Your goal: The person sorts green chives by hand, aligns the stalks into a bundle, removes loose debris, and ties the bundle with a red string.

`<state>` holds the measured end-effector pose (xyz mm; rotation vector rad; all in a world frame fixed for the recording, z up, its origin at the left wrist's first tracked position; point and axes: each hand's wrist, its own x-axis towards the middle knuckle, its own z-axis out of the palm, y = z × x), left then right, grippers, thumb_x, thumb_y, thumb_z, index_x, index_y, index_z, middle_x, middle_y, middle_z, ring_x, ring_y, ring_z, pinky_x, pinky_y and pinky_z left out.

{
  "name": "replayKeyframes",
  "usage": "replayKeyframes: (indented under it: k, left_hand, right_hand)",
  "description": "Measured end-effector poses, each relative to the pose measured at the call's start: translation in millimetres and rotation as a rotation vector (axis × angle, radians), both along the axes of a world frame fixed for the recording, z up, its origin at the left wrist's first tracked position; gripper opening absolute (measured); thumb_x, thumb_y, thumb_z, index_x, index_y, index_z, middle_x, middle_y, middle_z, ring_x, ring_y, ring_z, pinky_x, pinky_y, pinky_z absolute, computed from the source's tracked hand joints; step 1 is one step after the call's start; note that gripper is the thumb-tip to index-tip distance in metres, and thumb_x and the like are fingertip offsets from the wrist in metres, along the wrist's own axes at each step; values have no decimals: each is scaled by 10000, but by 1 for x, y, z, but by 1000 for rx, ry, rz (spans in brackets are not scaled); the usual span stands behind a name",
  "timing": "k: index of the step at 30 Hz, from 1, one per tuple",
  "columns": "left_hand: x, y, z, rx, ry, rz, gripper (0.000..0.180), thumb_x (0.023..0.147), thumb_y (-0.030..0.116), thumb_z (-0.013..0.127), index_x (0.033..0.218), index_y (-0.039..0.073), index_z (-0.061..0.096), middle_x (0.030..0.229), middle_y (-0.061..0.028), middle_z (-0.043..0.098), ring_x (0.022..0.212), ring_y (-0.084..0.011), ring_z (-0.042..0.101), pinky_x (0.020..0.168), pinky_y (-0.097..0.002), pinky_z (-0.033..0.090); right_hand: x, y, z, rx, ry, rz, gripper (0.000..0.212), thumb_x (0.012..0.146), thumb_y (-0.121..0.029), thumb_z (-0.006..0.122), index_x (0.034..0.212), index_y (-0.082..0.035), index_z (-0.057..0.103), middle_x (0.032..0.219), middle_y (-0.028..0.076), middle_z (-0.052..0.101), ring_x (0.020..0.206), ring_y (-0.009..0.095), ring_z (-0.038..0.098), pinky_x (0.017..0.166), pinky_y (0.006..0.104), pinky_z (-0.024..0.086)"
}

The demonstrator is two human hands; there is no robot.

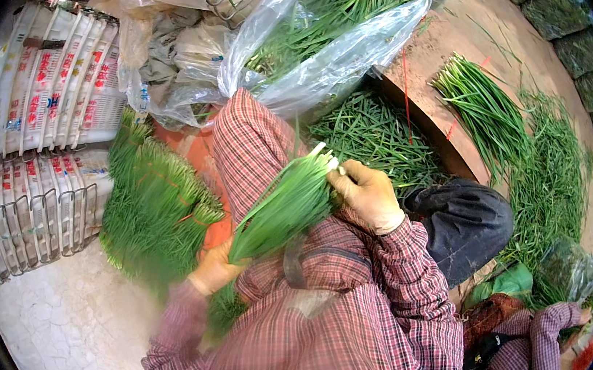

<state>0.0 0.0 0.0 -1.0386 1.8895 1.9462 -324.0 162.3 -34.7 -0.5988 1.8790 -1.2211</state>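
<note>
A bunch of garlic chives (pixel 285 199) lies slantwise over my lap, pale stem ends up and to the right, green leaf tips down and to the left. My right hand (pixel 369 197), in a pale glove, pinches the bunch close to its white stem ends. At the leaf tips my left hand (pixel 217 268), gloved too, closes round the lower end; motion blurs its wrist. Just beyond that hand, a heap of chive bundles (pixel 156 201), some with red ties, leans on an orange surface. My checked trouser knee (pixel 250 128) rises behind the held bunch.
A clear plastic bag (pixel 361 46) of chives stands ahead. Loose trimmings (pixel 371 136) fill a recess beside a brown ledge (pixel 434 45), which bears another bunch (pixel 482 113) and scattered blades (pixel 552 178). White printed stacks with wire handles (pixel 36 207) stand left. Lower right shows another person's sleeve (pixel 544 336).
</note>
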Motion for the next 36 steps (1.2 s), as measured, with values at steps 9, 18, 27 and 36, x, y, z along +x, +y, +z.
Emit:
replayKeyframes:
  k: [9,18,27,36]
  left_hand:
    - [-3,-9,-4,233,-125,105,353,890,22,725,1236,10,659,1106,-35,702,985,-139,649,902,-330,533]
    - [2,-19,-6,338,-54,122,224,862,37,727,1079,-8,696,930,-83,715,842,-179,668,797,-334,540]
    - [-3,-19,-6,314,-95,98,234,862,21,726,1092,-6,691,933,-70,710,835,-172,661,789,-335,541]
    - [-4,-17,-6,315,-130,122,303,850,-2,728,1151,9,689,976,-40,706,878,-151,651,806,-326,537]
  right_hand:
    - [-86,52,-37,-7,125,-593,293,979,-336,690,966,-46,655,729,-5,655,619,131,603,561,310,465]
    - [-31,7,27,-234,765,100,391,811,-186,767,1183,-88,700,1233,182,682,1117,363,667,951,422,539]
    - [-22,-28,35,-143,486,184,306,802,-304,712,973,-51,738,960,169,718,875,366,697,798,445,557]
    - [-24,-42,41,89,449,337,421,811,-389,751,1112,-95,738,1141,184,691,962,384,692,817,441,560]
